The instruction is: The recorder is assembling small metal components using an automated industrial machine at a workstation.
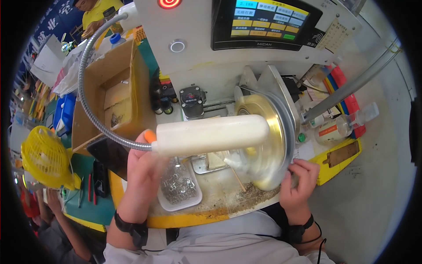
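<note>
A brass-coloured disc wheel [259, 110], blurred as if spinning, stands on the machine in front of me. At its lower right edge is my right hand [301, 182], its fingers curled and the tips pressed together; whatever they hold is too small to make out. My left hand [143, 176] is raised by the near end of a long white lamp [211, 134], which hides part of its fingers. An orange cover [150, 135] shows on a fingertip there. Beside that hand sits a white tray [198, 204] of small shiny metal pieces [178, 187]. A thin wooden stick [237, 178] leans below the wheel.
A machine panel with a lit screen [266, 20] rises behind. To the left stand an open cardboard box [99, 66], a flexible metal hose [81, 79], and a yellow fan [46, 156]. Bottles [334, 130] and a yellow holder [338, 160] lie right. Other people sit at far left.
</note>
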The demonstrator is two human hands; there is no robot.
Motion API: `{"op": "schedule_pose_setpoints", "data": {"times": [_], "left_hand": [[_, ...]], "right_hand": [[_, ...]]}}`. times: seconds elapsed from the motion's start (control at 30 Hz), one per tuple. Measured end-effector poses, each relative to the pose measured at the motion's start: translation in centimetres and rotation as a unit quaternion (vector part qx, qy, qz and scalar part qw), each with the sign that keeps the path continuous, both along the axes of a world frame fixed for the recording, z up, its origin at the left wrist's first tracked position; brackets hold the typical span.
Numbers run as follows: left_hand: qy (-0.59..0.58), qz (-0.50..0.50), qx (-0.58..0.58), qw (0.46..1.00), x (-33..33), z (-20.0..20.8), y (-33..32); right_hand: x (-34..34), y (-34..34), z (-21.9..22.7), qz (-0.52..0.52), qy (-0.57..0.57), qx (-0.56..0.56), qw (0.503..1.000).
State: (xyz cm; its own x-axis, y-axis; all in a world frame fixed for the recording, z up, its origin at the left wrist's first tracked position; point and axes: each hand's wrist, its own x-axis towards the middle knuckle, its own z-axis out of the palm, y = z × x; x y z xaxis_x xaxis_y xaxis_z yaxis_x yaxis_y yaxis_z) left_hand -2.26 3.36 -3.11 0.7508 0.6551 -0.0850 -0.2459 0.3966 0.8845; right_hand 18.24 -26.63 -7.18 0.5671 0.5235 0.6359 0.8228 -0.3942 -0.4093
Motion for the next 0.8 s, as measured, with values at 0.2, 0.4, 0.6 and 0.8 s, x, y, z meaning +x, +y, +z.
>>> {"op": "schedule_pose_setpoints", "data": {"times": [0.2, 0.4, 0.6, 0.8], "left_hand": [[-0.075, 0.025, 0.053, 0.995, -1.0, -2.7, 0.6], [-0.093, 0.118, 0.215, 0.965, -1.4, -3.3, -1.4], [-0.17, 0.084, 0.443, 0.876, -2.0, -4.4, -0.1], [-0.171, 0.146, 0.456, 0.861, -1.9, -4.9, -0.3]], "right_hand": [[-0.8, 2.2, 1.6, 0.1, -0.002, -0.089, 0.991], [-0.4, 2.5, 1.1, 0.129, 0.005, -0.121, 0.984], [-0.2, 2.0, 0.8, 0.13, 0.018, -0.131, 0.983], [-0.2, 2.3, 1.3, 0.178, 0.03, -0.114, 0.977]]}}
